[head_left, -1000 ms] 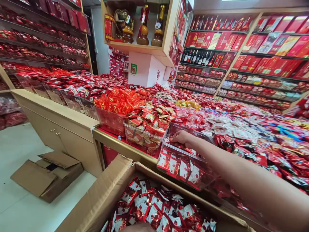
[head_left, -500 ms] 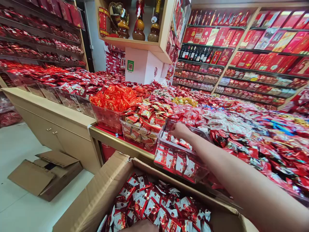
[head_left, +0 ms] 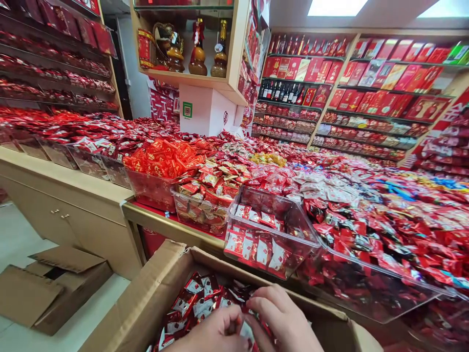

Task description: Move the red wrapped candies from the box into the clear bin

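Note:
Both hands are low in the head view, over a cardboard box (head_left: 146, 288) filled with small red and white wrapped candies (head_left: 205, 298). My left hand (head_left: 220, 327) is closed, pinching a whitish wrapped candy (head_left: 246, 333) by its fingertips. Close beside it, my right hand (head_left: 280, 315) curls its fingers inward; what they hold, if anything, is hidden. Just beyond the box, a clear plastic bin (head_left: 293, 244) holds a partial layer of the same red and white candies, standing in rows along its front.
Neighbouring clear bins hold gold-and-red packets (head_left: 205, 215) and bright red packets (head_left: 157, 161). Mixed candies (head_left: 366, 220) spread across the counter to the right. An open-flapped carton (head_left: 69, 283) lies on the floor at left. A display cabinet (head_left: 190, 78) overhangs the counter.
My right hand has come out of the clear bin and down into the cardboard box, beside my left hand. My left hand shows more. The view has shifted slightly right.

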`<state>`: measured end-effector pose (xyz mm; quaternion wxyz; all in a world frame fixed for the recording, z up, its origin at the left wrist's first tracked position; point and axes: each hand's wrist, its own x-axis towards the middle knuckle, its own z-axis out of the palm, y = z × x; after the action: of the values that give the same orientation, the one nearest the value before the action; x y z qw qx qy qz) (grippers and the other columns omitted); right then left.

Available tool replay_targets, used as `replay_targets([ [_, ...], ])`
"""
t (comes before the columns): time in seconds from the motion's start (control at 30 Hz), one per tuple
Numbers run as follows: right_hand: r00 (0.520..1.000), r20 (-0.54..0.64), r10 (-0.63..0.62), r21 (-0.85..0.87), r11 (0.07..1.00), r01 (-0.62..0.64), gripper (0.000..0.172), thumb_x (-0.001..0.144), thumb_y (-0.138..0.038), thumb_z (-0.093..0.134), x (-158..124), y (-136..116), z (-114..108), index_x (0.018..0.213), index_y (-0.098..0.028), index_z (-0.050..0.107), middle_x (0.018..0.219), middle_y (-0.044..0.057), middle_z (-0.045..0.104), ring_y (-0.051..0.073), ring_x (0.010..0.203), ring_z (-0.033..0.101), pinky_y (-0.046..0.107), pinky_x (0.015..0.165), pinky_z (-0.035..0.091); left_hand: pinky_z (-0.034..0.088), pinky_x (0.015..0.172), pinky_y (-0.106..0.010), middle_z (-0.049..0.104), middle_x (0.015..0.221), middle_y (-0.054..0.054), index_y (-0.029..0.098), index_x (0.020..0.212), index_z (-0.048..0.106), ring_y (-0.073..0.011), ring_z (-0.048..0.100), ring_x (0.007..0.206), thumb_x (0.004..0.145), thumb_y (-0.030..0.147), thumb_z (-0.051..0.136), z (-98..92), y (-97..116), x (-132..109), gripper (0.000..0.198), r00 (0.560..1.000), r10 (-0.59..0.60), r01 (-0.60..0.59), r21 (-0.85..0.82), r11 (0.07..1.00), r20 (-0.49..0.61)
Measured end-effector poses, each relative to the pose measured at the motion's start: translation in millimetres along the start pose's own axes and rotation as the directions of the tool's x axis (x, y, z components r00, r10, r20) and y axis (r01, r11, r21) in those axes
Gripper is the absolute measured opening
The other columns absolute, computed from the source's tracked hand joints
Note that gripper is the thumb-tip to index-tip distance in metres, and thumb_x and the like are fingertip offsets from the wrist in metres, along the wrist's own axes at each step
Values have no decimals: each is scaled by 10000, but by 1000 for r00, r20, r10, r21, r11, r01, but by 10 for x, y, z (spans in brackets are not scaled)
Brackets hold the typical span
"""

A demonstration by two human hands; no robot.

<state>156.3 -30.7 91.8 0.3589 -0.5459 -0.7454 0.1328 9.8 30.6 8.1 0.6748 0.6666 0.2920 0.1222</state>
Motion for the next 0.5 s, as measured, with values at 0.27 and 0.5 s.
replay_targets([
  [0.27, 781, 220, 585, 690, 473, -548, 284, 682, -422, 580, -317, 404, 327, 776, -153, 582, 639, 19, 574, 132, 565, 513, 236, 506, 405, 287, 423, -165, 414, 534, 80, 191, 723, 376, -49, 349, 447, 703, 318, 528, 47, 242, -53, 199, 991, -2, -37, -294, 955, -132],
  [0.5, 757, 132, 640, 761, 424, -492, 283, 658, -426, 610, -339, 455, 445, 665, -150, 550, 516, -32, 479, 73, 454, 399, 188, 435, 304, 388, 481, -183, 548, 711, 14, 158, 888, 461, -71, 459, 555, 629, 223, 628, 129, 182, -37, 315, 991, -48, 7, -310, 951, -124],
])
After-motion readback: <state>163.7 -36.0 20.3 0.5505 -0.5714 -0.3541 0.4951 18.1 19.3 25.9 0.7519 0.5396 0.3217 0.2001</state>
